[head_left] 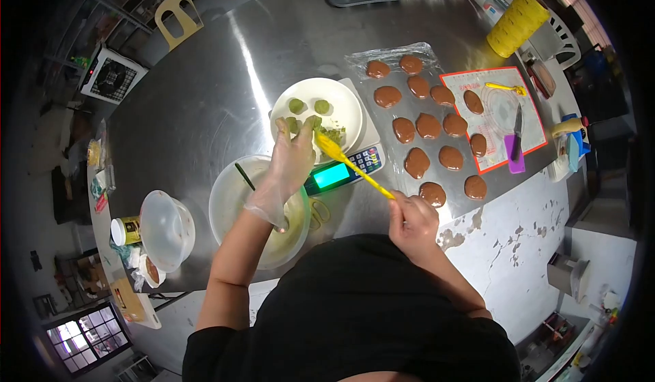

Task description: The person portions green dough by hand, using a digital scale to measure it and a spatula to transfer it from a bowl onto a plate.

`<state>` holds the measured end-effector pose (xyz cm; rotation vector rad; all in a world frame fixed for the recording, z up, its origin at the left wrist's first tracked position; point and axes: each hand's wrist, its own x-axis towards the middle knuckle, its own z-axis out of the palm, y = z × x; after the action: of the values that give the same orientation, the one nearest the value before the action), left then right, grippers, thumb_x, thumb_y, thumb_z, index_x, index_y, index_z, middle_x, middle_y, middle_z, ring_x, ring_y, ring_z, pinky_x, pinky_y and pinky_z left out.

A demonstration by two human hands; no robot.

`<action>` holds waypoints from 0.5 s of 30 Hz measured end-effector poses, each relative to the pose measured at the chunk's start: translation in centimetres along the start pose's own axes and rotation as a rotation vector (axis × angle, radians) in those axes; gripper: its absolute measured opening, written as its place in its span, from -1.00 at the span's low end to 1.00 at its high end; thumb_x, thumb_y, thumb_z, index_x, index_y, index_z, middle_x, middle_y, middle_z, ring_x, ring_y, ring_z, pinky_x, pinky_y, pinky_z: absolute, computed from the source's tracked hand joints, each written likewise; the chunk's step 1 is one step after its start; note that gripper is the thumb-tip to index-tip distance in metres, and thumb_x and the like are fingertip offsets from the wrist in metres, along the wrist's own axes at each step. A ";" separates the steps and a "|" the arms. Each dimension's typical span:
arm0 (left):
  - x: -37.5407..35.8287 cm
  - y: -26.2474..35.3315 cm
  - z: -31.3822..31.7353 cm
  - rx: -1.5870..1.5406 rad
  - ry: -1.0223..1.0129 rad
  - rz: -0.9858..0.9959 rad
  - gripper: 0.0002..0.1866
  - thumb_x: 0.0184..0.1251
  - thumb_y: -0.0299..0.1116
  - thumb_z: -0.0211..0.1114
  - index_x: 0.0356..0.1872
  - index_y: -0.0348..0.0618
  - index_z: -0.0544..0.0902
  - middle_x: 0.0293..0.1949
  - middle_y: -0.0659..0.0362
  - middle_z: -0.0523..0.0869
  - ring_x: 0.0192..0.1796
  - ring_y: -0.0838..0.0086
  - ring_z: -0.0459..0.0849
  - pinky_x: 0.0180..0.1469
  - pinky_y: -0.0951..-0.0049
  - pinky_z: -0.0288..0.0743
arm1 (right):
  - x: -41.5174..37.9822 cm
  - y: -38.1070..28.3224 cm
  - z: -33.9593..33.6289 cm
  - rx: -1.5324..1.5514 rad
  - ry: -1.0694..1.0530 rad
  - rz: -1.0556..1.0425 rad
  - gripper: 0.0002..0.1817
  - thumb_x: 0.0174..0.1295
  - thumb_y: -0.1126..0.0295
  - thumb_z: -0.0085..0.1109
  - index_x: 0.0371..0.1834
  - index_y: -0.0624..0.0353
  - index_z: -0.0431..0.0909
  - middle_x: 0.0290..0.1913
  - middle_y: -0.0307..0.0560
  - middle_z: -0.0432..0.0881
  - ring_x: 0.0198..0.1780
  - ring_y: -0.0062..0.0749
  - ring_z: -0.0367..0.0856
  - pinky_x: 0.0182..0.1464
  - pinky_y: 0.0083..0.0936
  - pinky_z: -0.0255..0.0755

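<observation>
The yellow spatula (329, 147) is held by its handle in the closed grip of the right hand (414, 225), and its head is placed over the white plate (350, 102), beside the green crumbs (336, 135). The gloved left hand (293, 155) is kept over the plate's near side, with green dough (314, 121) at its fingertips; whether its grip is closed on this dough cannot be told. The plate is supported by the scale (372, 136) on the tabletop (205, 109).

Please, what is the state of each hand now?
Left hand: open, green mixture at the fingertips; whether held, cannot be told.
Right hand: closed, holding the yellow spatula.
</observation>
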<state>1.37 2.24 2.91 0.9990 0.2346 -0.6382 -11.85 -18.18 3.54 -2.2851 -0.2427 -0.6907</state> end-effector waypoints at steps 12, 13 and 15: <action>0.0 -1.2 -0.8 -0.057 -0.075 -0.020 -0.10 0.25 0.38 -0.37 0.39 -0.17 0.00 0.38 0.09 0.09 0.42 0.35 -0.04 0.42 0.30 -0.31 | -0.3 -1.0 0.9 -0.027 0.028 0.001 -0.84 0.01 0.60 0.20 -0.30 0.31 0.57 -0.62 -0.04 0.45 -0.65 -0.22 0.42 -0.58 -0.41 0.30; 0.0 -1.2 -0.9 0.003 -0.086 -0.023 -0.09 0.25 0.38 -0.39 0.39 -0.19 -0.01 0.39 0.07 0.09 0.42 0.35 -0.03 0.41 0.32 -0.29 | -0.3 -0.9 0.9 -0.027 0.029 0.006 -0.85 0.02 0.60 0.20 -0.30 0.31 0.57 -0.63 -0.04 0.45 -0.65 -0.22 0.42 -0.58 -0.41 0.30; -0.1 -1.0 -0.9 0.124 -0.109 -0.028 -0.08 0.26 0.38 -0.41 0.39 -0.22 -0.03 0.39 0.05 0.07 0.41 0.35 -0.01 0.41 0.34 -0.26 | -0.3 -0.6 1.0 -0.026 0.031 0.017 -0.86 0.02 0.60 0.19 -0.31 0.30 0.57 -0.63 -0.04 0.44 -0.65 -0.21 0.42 -0.58 -0.41 0.30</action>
<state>0.76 2.66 1.82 1.0776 0.1146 -0.7370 -11.92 -17.05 3.16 -2.2963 -0.2006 -0.7245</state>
